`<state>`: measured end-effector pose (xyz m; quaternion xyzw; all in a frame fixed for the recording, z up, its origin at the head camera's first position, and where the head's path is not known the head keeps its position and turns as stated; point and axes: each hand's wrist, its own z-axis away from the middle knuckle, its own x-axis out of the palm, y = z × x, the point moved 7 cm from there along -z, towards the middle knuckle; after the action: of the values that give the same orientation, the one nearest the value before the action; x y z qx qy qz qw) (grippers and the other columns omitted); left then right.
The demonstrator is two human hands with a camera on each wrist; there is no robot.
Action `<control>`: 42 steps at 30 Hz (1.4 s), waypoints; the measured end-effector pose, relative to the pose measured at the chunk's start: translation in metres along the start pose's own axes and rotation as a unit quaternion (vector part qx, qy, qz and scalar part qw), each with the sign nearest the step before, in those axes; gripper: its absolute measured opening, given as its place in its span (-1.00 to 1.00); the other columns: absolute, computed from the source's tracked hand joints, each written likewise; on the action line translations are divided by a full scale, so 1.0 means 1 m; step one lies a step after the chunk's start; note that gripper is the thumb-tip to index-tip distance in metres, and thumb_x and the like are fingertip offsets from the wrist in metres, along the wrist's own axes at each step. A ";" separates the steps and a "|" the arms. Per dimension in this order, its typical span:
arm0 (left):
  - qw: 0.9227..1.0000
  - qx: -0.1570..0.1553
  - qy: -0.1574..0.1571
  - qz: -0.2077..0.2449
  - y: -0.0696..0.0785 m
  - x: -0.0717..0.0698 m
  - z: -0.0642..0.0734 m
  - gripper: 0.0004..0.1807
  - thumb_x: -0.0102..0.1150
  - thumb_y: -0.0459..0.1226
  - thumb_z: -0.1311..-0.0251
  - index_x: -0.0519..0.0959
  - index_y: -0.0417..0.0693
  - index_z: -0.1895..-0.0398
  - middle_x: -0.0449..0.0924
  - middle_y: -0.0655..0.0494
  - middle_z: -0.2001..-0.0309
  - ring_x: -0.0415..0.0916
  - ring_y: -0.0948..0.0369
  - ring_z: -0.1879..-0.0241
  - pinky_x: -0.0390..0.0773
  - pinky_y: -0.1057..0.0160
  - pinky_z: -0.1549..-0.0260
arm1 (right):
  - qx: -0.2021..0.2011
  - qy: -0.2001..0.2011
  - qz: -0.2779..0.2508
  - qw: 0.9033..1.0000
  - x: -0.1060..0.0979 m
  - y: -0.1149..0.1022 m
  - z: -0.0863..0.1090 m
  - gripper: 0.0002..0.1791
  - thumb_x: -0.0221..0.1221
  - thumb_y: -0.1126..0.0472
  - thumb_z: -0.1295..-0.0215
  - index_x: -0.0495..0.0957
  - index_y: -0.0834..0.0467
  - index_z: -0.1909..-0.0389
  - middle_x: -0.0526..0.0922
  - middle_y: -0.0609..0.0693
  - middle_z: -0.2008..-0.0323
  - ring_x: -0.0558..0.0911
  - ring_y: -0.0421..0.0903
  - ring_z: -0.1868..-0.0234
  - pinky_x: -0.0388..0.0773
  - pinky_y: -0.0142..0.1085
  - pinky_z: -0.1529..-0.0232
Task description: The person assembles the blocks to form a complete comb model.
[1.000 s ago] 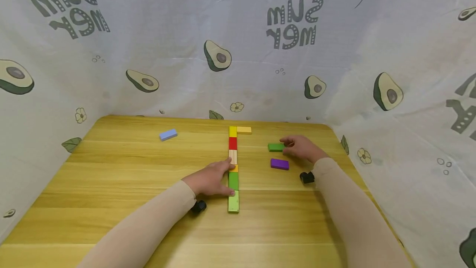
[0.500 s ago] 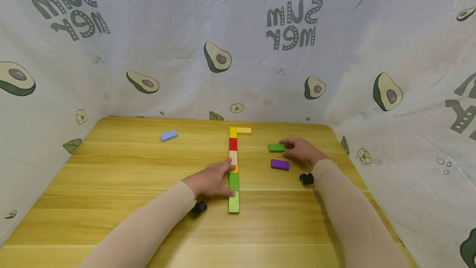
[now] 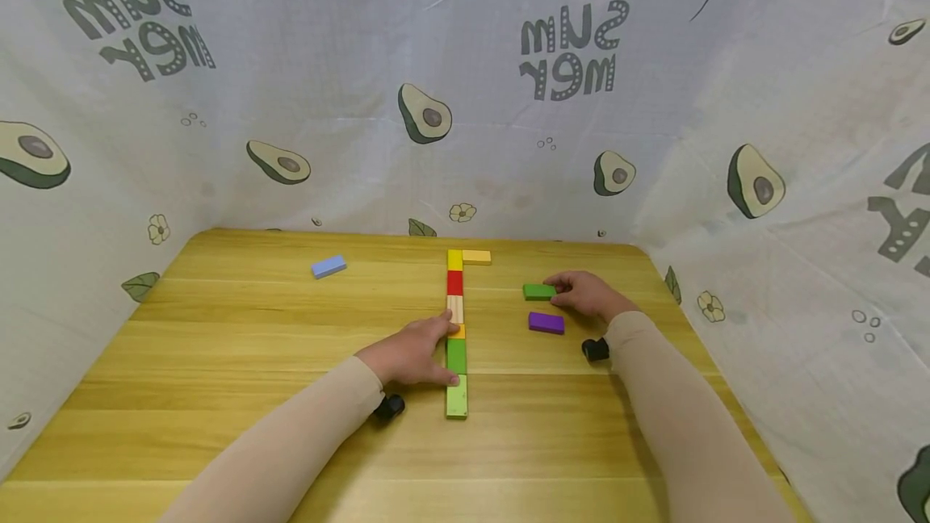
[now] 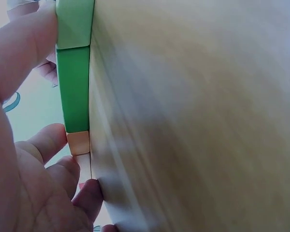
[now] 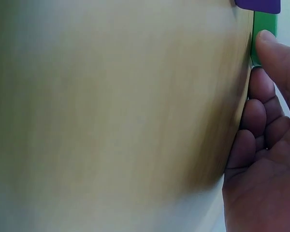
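A straight row of flat wooden blocks runs away from me in the head view. My left hand [image 3: 410, 351] spreads over its near half, thumb at the light green block [image 3: 457, 399], fingertips by the small orange block [image 3: 459, 332] and the plain wood block [image 3: 455, 309]. Between them lies a dark green block [image 4: 73, 89]. The red block [image 3: 454, 282] and yellow block [image 3: 454, 260] continue the row. To the right, my right hand [image 3: 587, 294] pinches the end of a loose green block [image 3: 538, 292] between thumb and fingers, low at the table.
A purple block [image 3: 546, 323] lies just nearer than the green one. One pale orange block [image 3: 476, 257] sits crosswise against the row's far end. At the back left is a light blue block [image 3: 328, 266]. Patterned cloth [image 3: 327, 103] walls in the wooden table [image 3: 218, 361].
Both hands keep nearly the same places. The view tilts very slightly, and the blocks stay where they were.
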<state>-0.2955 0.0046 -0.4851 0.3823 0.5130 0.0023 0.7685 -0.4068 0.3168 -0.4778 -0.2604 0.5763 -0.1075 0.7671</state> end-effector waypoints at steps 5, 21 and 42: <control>1.000 0.004 0.002 0.002 0.002 -0.001 0.002 -0.02 0.54 0.04 -0.18 0.29 -0.03 -0.60 -0.04 -0.05 -0.72 0.07 -0.12 -0.65 0.17 -0.08 -0.61 | 0.003 0.000 -0.009 1.000 0.001 0.001 -0.001 -0.53 0.22 0.23 -0.52 0.53 0.30 -0.36 0.63 0.23 -0.05 0.55 0.10 -0.03 0.53 0.03 -0.21; 1.000 0.004 -0.001 0.001 0.001 0.000 0.002 -0.02 0.53 0.07 -0.19 0.28 -0.02 -0.60 -0.04 -0.05 -0.72 0.05 -0.11 -0.66 0.16 -0.08 -0.62 | 0.014 -0.009 -0.016 1.000 0.003 0.006 -0.003 -0.54 0.22 0.22 -0.53 0.53 0.30 -0.35 0.63 0.21 -0.04 0.54 0.08 -0.01 0.54 0.02 -0.20; 1.000 0.003 0.002 -0.003 0.002 0.000 0.002 -0.03 0.53 0.05 -0.19 0.29 -0.01 -0.60 -0.03 -0.04 -0.72 0.05 -0.12 -0.66 0.16 -0.08 -0.62 | 0.016 -0.008 -0.014 1.000 0.004 0.003 -0.001 -0.58 0.19 0.23 -0.54 0.54 0.28 -0.33 0.61 0.18 -0.02 0.51 0.05 0.01 0.52 -0.08 -0.15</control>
<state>-0.2929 0.0046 -0.4832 0.3833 0.5159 -0.0010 0.7661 -0.4069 0.3168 -0.4830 -0.2572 0.5644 -0.1249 0.7744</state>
